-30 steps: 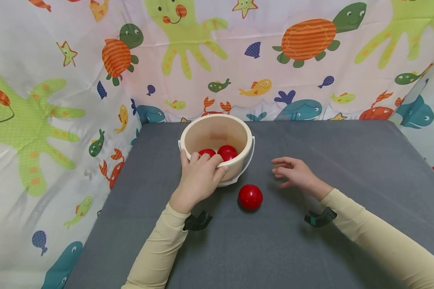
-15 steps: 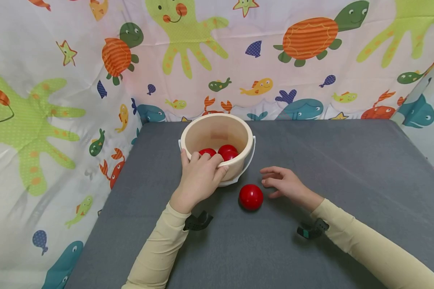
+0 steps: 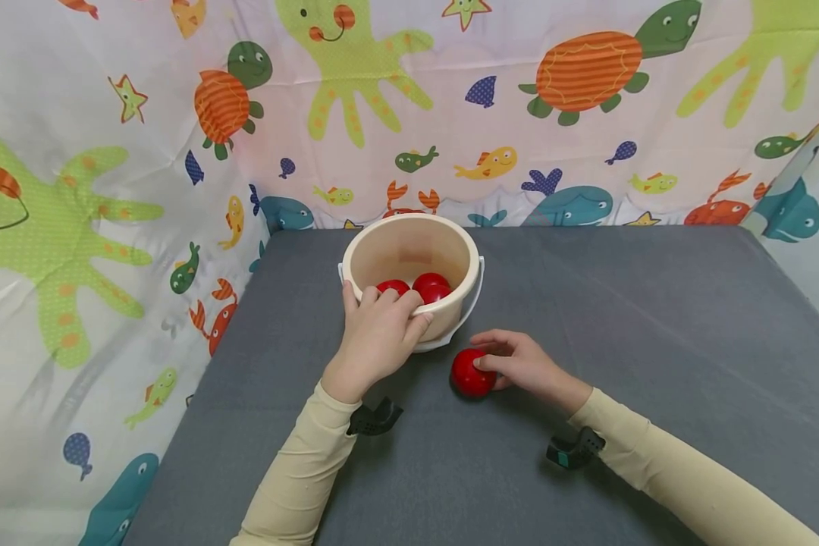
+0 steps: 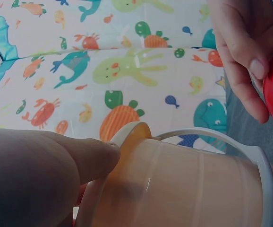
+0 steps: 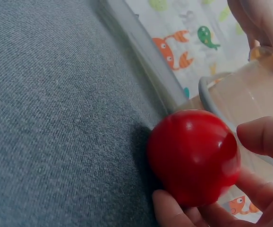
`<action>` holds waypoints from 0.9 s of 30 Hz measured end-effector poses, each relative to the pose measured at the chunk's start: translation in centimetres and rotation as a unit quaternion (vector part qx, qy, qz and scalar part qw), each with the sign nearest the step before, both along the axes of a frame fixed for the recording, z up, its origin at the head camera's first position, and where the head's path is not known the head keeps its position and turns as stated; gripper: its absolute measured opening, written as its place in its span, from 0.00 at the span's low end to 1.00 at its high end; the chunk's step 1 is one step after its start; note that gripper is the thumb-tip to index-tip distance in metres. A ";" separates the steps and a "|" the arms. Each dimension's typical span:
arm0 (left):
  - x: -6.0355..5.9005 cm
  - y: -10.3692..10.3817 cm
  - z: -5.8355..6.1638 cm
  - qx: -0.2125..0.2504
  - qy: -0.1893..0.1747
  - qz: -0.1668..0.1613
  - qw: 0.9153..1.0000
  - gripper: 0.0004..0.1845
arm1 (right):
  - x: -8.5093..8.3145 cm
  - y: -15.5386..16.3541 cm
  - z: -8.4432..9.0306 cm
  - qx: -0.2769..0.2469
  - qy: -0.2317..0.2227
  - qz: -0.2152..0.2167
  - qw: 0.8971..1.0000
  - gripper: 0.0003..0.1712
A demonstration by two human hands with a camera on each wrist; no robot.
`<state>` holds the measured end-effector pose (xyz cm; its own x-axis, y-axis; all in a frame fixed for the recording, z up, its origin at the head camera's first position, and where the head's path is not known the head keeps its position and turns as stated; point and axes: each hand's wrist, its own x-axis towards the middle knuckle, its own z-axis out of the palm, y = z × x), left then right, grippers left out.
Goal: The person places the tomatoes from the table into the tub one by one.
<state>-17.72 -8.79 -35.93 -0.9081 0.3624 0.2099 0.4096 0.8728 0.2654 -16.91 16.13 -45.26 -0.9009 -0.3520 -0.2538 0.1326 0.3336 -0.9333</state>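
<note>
Head view: right hand (image 3: 519, 364) around red ball (image 3: 469, 375)

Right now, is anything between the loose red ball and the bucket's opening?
The bucket's near wall rises between them, and the left hand grips that rim. The right hand already cups the red ball.

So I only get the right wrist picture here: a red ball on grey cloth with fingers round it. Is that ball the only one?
Observer: No. In the head view two more red balls lie inside the cream bucket.
Visitor: Is anyone holding that bucket?
Observer: Yes, the left hand grips its near rim, fingers curled over the edge.
Visitor: And the ball I see, is it in the air?
Observer: No, the red ball sits on the grey table just in front of the bucket, with the right hand curled round it.
</note>
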 end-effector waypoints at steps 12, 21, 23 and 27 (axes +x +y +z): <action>0.1 0.0 0.1 -0.002 0.001 -0.002 1.000 0.12 | -0.1 -0.2 0.0 0.005 0.004 -0.001 1.000 0.24; 0.1 0.0 0.1 0.000 0.000 -0.003 1.000 0.12 | -0.4 0.3 0.1 -0.006 0.003 -0.012 1.000 0.24; 0.1 0.0 0.2 0.002 -0.001 -0.003 1.000 0.11 | -0.6 0.7 0.2 -0.008 0.005 -0.019 1.000 0.24; 0.1 0.0 0.2 0.005 0.000 -0.003 1.000 0.11 | -1.3 1.8 1.3 -0.010 0.015 -0.039 0.999 0.26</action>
<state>-17.64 -8.83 -35.78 -0.9062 0.3654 0.2126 0.4143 0.8680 0.2737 -18.20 17.95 -43.99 -0.9327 -0.2853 -0.2208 0.1302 0.3048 -0.9435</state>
